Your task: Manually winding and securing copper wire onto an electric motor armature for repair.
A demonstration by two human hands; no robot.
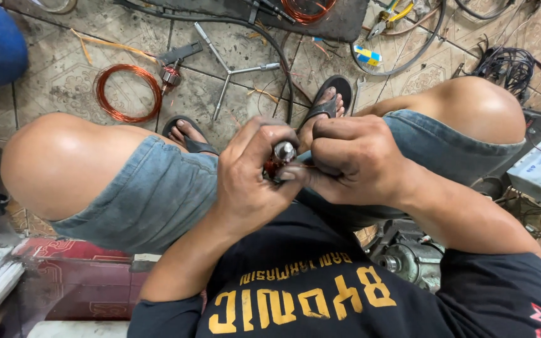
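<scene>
Both hands, left (245,181) and right (352,159), grip what seems a small motor armature (281,159).

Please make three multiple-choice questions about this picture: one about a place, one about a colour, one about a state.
1. Where does the loose coil of copper wire lie?
A. on the tiled floor
B. on a chair
C. in a box

2. What colour are the denim shorts?
A. red
B. light blue
C. white

3. How is the small motor rotor with a shiny metal shaft held?
A. lying free
B. by both hands
C. by one foot

Answers: 1 A, it rests on tiles; 2 B, faded blue cloth; 3 B, left hand and right hand grip it.
</scene>
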